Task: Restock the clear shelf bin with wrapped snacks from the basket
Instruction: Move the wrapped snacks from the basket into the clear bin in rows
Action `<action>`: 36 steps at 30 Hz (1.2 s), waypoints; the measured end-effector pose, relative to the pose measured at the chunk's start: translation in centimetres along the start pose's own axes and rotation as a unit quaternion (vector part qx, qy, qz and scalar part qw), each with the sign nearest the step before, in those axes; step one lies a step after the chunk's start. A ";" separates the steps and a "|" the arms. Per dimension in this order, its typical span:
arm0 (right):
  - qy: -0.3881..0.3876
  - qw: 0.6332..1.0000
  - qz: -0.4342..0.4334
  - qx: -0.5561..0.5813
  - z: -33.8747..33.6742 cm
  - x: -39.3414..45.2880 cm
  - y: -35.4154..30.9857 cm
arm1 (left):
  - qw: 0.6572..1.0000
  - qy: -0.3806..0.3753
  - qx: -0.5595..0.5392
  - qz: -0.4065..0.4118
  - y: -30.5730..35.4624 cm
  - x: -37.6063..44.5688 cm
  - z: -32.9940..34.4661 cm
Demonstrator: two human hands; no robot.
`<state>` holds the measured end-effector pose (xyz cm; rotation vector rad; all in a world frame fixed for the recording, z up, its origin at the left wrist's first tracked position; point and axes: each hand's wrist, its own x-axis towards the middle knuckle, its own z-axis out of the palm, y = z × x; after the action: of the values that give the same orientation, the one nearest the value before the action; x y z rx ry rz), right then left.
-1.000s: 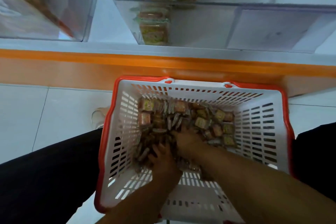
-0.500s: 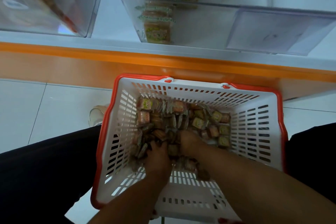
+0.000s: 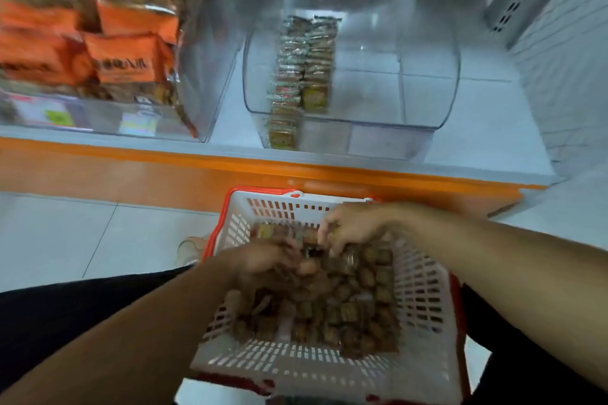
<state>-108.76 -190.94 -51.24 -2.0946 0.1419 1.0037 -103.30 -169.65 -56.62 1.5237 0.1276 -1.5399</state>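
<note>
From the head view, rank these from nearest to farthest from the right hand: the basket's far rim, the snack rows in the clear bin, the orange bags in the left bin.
From the right hand:
1. Basket's far rim, just beyond the fingers.
2. Snack rows, in the clear bin straight ahead.
3. Orange bags, far left on the shelf.

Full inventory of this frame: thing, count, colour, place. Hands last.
basket: one, white with red rim, on the floor below the shelf.
snacks: many, brownish wrappers, piled in the basket.
bin: one, clear, on the shelf, right part bare.
snack rows: two rows, green-yellow wrappers, along the bin's left side.
orange packs: several, orange, in the clear bin to the left.
shelf edge: one, orange, above the basket.
shoe: one, pale, left of the basket.
left hand: in the basket, fingers curled on snacks.
right hand: over the basket's far side, pinching snacks.
</note>
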 end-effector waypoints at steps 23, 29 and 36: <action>0.491 0.764 -0.282 0.309 -5.7 -10.0 -10.8 | 0.900 -0.127 -0.251 0.333 15.9 -12.1 8.3; 0.413 0.803 -0.257 0.345 -7.4 -10.4 -10.8 | 0.883 -0.043 -0.228 0.407 16.1 -12.4 7.2; 0.291 0.835 -0.177 0.432 -8.4 -12.1 -9.6 | 0.863 0.065 -0.138 0.481 16.0 -12.9 6.3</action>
<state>-108.02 -192.96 -33.82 -1.4124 0.4097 -0.0090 -100.11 -175.92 -36.33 1.1571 -0.2949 -0.5809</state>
